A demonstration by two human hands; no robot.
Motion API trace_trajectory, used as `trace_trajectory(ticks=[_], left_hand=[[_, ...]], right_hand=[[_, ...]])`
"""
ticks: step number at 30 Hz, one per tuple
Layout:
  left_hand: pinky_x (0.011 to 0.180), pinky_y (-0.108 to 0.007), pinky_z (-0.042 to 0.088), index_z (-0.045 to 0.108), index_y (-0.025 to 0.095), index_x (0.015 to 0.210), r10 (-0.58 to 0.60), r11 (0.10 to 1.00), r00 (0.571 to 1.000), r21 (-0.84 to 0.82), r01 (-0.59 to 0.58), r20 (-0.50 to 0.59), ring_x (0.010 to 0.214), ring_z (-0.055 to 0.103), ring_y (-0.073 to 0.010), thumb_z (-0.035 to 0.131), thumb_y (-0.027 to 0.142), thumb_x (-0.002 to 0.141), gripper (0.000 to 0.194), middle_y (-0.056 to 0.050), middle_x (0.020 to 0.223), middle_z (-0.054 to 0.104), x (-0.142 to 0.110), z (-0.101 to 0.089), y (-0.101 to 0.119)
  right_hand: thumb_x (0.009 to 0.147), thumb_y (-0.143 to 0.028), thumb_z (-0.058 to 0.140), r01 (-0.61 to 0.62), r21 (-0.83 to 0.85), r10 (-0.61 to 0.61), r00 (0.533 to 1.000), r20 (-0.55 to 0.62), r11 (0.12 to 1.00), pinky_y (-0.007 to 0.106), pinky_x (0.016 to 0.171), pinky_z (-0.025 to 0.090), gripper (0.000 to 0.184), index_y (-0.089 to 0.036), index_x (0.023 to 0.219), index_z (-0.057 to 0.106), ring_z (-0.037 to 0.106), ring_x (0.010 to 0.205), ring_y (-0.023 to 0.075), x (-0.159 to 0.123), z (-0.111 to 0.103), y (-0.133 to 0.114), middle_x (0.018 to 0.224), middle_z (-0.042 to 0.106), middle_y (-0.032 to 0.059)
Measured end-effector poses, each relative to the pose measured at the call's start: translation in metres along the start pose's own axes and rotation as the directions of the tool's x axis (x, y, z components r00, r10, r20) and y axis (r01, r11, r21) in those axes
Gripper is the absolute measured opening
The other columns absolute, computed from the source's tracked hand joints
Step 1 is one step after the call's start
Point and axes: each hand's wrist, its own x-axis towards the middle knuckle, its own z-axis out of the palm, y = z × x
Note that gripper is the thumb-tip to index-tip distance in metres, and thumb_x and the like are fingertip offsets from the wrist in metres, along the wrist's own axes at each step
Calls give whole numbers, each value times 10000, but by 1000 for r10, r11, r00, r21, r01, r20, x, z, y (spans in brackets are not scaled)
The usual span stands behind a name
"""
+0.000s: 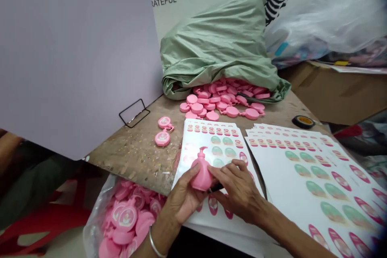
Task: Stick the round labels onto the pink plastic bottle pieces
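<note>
Across the workbench (pixel 133 157), a green sack (pixel 217 44) spills pink bottles (pixel 211 102); left hand (pixel 181 197) and right hand (pixel 238 189) clasp a pink pump bottle (pixel 202 173).

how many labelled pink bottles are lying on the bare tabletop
2 pink bottles: one farther back, one nearer, both left of the sticker sheets. Others fill the plastic bag below.

Bagged pink bottles (pixel 127 217) crowd the left hand (pixel 184 197), label sheets (pixel 314 181) the right hand (pixel 238 189).

Worn wooden bench (pixel 133 157) | pink pump bottles (pixel 205 102) | label sheets (pixel 290 177) | green sack (pixel 217 48) | tape roll (pixel 303 121)
</note>
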Motion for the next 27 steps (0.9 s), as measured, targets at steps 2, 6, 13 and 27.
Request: trace_trajectory(ticks=[2,6,13,27], left_hand=[[759,-278,571,631,83,1085,134,987,984,100,-123,-117,892,698,-219,705,208,788,330,-148,1051,707,1,-4,12],[607,-270,601,619,105,1088,318,923,922,295,-247,-222,767,713,-205,716,186,759,352,-138,1086,707,3,-24,48],[603,-266,603,628,85,1032,350,868,906,445,-219,-237,656,691,-164,717,233,768,315,-125,897,728,23,-37,61],[638,-327,618,580,160,1133,277,891,944,415,-183,-180,885,712,-270,732,344,766,438,-125,1124,637,50,-38,48]], right_hand=[[854,-249,604,-114,49,113,993,33,992,393,773,406,442,-119,1252,463,533,759,205,-5,-3,0,856,640,74],[931,-361,484,-587,186,571,810,138,788,352,734,430,205,-203,1033,565,572,818,208,-10,-1,24,915,647,70],[917,-376,476,-753,124,693,647,319,646,312,675,387,178,-227,894,569,572,719,179,17,56,54,776,653,6],[909,-262,491,-583,-93,588,779,219,807,343,730,270,173,-176,820,612,520,786,200,24,98,54,783,662,55]])
